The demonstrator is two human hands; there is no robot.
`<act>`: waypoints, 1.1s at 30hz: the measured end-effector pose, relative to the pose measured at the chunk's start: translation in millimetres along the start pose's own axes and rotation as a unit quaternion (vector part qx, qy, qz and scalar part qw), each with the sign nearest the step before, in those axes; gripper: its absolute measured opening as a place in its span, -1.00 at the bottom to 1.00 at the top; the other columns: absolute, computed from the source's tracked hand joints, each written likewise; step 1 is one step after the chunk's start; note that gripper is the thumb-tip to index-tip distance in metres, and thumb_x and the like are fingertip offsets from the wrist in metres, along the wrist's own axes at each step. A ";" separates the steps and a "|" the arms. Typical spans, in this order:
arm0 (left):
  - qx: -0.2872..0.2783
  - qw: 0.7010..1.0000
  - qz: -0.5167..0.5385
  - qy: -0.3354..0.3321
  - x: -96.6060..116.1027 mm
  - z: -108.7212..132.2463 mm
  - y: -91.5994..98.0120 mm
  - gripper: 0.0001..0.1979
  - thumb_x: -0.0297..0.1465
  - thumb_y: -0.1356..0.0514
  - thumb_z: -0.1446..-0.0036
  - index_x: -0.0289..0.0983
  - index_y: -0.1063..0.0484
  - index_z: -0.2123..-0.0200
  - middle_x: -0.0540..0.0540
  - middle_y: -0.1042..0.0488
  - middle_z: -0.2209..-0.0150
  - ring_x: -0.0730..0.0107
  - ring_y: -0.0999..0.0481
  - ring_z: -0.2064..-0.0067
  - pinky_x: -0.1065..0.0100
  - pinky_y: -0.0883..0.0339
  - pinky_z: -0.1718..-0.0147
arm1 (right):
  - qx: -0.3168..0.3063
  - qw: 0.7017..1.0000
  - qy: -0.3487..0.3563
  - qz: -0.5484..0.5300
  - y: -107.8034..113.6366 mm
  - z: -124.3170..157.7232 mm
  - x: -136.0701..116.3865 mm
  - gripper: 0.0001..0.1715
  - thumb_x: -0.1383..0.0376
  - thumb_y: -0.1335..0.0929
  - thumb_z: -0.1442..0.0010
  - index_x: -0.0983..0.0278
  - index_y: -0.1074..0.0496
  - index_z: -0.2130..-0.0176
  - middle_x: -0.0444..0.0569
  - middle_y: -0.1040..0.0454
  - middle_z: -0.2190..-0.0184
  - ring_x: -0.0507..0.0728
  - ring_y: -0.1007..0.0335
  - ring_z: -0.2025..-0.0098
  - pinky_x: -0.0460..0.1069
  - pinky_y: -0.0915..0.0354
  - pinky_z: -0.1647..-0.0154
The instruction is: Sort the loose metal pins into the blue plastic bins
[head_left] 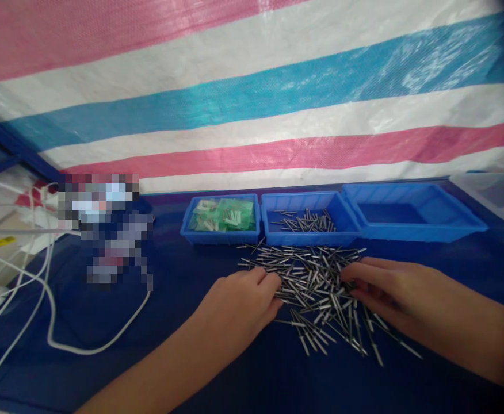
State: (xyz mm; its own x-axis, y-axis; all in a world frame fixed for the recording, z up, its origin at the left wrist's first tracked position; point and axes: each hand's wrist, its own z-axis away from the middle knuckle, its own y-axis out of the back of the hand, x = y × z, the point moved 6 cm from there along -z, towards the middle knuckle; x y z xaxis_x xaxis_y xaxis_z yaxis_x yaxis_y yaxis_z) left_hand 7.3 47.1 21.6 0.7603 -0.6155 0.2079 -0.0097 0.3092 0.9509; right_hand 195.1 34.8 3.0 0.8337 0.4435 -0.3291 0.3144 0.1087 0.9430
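Observation:
A loose pile of blind rivets (308,282), thin grey pins with silvery sleeves, lies on the dark blue tabletop, pointing every way. My left hand (249,296) is at the pile's left edge, its fingers curled and closed; what they hold, if anything, is hidden behind the knuckles. On the right side, my right hand (381,287) has its thumb and fingers pinched together among the rivets, seemingly on some of them. Behind the pile, a middle blue bin (312,237) contains more rivets.
The left blue bin (221,236) holds green-tinted packets of small metal parts. A right blue bin (420,232) adjoins the middle one, with a clear plastic container (493,198) beyond. White cables (83,351) loop across the left. A striped sheet (252,109) hangs behind.

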 end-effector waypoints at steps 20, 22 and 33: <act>0.221 0.961 0.036 -0.164 26.8 -2.5 -21.9 -0.67 -0.23 -0.06 -0.27 -0.21 -0.37 -0.04 -0.16 -0.30 -0.14 0.10 -0.09 -0.27 0.06 -0.02 -0.25 | 0.142 0.989 0.028 -0.014 35.2 2.0 -12.4 -0.82 0.29 -0.24 -0.29 0.19 -0.37 0.11 0.00 -0.52 0.19 0.10 -0.49 0.23 -0.03 -0.39 0.22; 0.262 0.951 0.061 -0.153 21.9 -4.4 -16.7 -0.60 -0.17 -0.11 -0.23 -0.26 -0.36 -0.05 -0.20 -0.35 -0.09 0.09 -0.14 -0.23 0.06 -0.08 -0.22 | 0.172 0.983 0.040 -0.048 34.5 0.7 -19.3 -0.83 0.24 -0.26 -0.27 0.18 -0.39 0.14 -0.05 -0.53 0.22 0.09 -0.50 0.27 -0.06 -0.40 0.27; 0.294 0.924 0.237 -0.062 7.9 -1.3 -4.6 -0.79 -0.32 -0.19 -0.20 -0.27 -0.40 0.12 -0.05 -0.52 0.25 0.31 -0.45 0.19 0.27 -0.27 0.17 | 0.181 0.966 0.076 -0.167 24.8 -8.0 -42.7 -0.87 0.40 -0.31 -0.22 0.21 -0.41 0.22 -0.13 -0.52 0.29 -0.01 -0.46 0.28 -0.13 -0.35 0.27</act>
State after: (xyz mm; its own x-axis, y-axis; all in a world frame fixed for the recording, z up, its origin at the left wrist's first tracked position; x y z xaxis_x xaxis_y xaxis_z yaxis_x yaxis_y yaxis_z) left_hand 14.1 41.7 18.6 0.4998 -0.6014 0.6233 -0.7012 0.1416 0.6988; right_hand 163.6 25.6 40.8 0.5900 0.5662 -0.5756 0.7157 -0.0368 0.6974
